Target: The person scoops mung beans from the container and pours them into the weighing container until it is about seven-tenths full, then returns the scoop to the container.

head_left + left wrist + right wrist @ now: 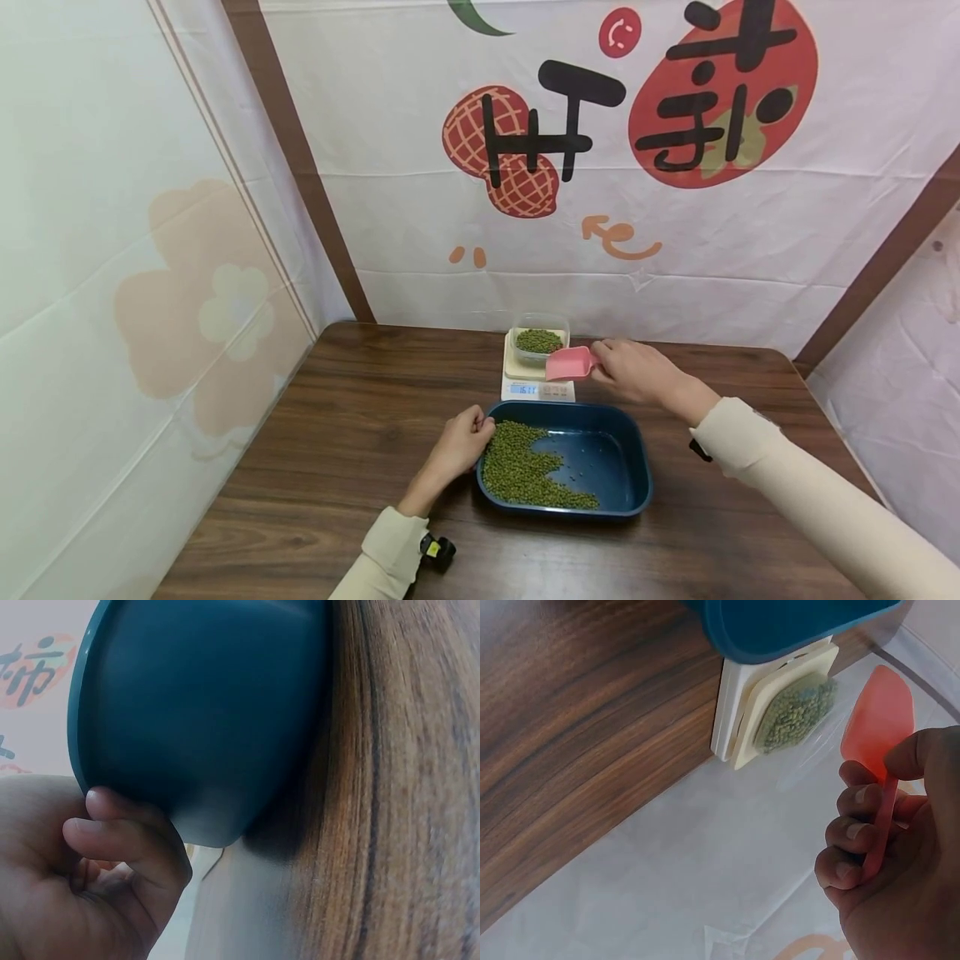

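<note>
My right hand grips the handle of a pink scoop near the front of a clear plastic container. In the right wrist view, the fingers wrap round the handle of the scoop. Green beans lie in the container, which sits on a white kitchen scale with a lit display. A blue basin stands in front of the scale, with more green beans along its left and near sides. My left hand holds the basin's left rim with curled fingers.
A brown wooden table carries everything. Behind it hangs a printed white cloth, close to the scale and container. Another pale cloth borders the left side.
</note>
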`<state>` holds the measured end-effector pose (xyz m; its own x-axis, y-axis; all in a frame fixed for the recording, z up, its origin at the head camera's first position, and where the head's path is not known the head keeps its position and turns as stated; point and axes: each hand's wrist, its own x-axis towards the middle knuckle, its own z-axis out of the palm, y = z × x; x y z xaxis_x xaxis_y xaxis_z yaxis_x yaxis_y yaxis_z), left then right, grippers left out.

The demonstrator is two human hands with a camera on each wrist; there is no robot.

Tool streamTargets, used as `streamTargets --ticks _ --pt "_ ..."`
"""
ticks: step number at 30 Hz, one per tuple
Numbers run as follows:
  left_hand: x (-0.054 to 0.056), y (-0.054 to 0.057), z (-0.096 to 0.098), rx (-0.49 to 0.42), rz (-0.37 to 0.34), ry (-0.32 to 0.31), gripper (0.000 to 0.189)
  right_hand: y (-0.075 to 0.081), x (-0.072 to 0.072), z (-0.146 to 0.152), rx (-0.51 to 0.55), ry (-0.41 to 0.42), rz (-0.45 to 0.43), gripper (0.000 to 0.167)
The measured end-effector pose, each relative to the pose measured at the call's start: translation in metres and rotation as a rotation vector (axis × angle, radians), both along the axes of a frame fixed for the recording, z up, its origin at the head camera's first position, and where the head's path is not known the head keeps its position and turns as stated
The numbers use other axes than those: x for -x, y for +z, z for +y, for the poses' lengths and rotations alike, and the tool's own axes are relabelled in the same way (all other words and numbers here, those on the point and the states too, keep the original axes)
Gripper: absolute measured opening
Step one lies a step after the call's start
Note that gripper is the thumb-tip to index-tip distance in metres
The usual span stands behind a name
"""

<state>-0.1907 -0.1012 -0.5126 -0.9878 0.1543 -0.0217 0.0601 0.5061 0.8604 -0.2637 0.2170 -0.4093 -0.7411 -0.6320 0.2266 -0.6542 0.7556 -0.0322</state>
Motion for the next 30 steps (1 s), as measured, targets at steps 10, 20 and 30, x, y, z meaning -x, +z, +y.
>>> streamTargets --ticks 10,20,30 --pt "0.000 -0.001 0.000 0.001 0.004 0.000 0.031 -0.004 -0.022 0.003 -0.036 0.019 -0.042 0.009" --pt "0.000 0.000 0.001 0.004 0.008 0.006 0.030 -0.010 -0.041 0.007 -0.055 0.045 -0.037 0.008" --pt "0.001 0.000 0.002 0.006 -0.001 0.009 0.031 -0.013 -0.055 0.014 -0.078 0.042 -0.032 0.010"
